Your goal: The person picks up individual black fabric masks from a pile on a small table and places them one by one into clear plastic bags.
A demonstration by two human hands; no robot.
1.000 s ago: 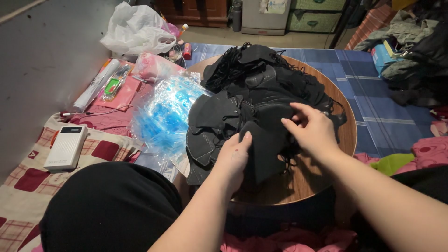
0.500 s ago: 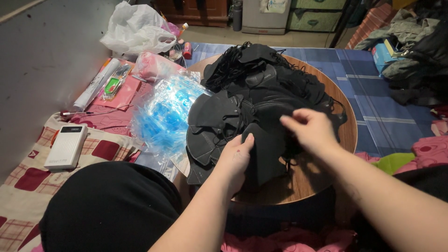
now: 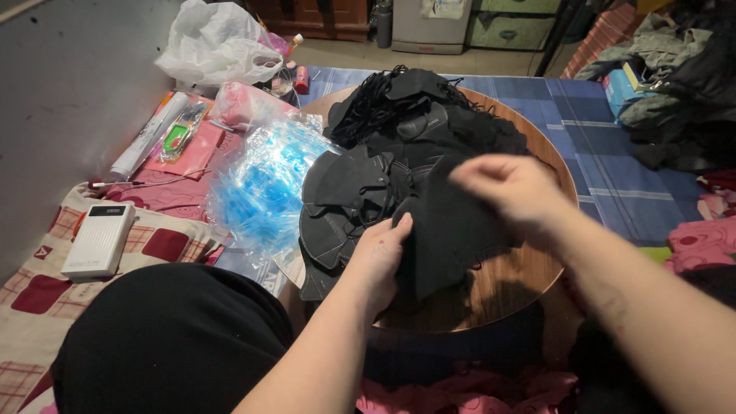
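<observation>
On the round table (image 3: 529, 287), the black mask pile (image 3: 406, 146) stretches away from the person. 1 mask (image 3: 448, 230) lies at the table's near edge, pinched between left hand (image 3: 381, 253) and right hand (image 3: 510, 188), hands apart; the left is nearer.

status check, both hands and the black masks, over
Left hand pressing down on pile of black fabric face masks. Right hand pinching one mask's edge, blurred. Pile sits on round wooden table; crinkled blue plastic bag beside it.
</observation>
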